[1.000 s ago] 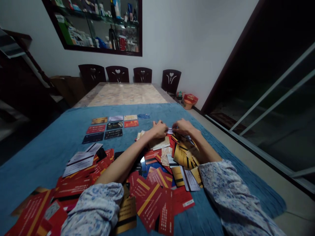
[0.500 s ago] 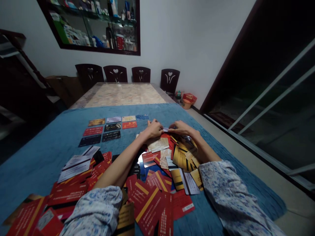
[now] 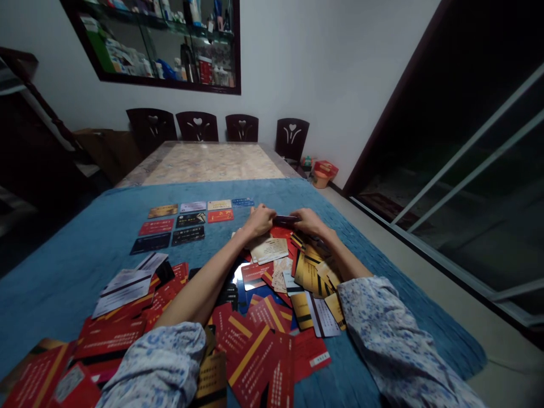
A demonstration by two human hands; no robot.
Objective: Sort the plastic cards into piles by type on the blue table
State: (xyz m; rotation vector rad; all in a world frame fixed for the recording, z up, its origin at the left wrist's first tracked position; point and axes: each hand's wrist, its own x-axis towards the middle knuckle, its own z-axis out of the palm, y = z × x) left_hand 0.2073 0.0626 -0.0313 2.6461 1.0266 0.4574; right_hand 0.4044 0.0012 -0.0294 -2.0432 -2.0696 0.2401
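Note:
Between my two hands a dark card (image 3: 285, 219) is held level by its short ends, just above the far side of a heap of cards. The fingers of my left hand (image 3: 260, 220) are closed on its left end. My right hand (image 3: 311, 221) pinches the right end. Right below lies a red card (image 3: 280, 232), and a cream card (image 3: 270, 250) sits nearer to me. Gold cards (image 3: 312, 272) are heaped under my right forearm. Red cards (image 3: 259, 351) with yellow stripes spread between my forearms.
Several cards lie in rows at the left, among them a black card (image 3: 188, 235) and an orange-red card (image 3: 220, 216). More red cards (image 3: 113, 337) and white cards (image 3: 123, 292) pile up beside my left forearm. A blue cloth (image 3: 76, 238) covers the table's near part.
A pale card edge showed between my hands before; now a dark card shows there. My hands have turned slightly and grip its ends. The view has shifted a little.

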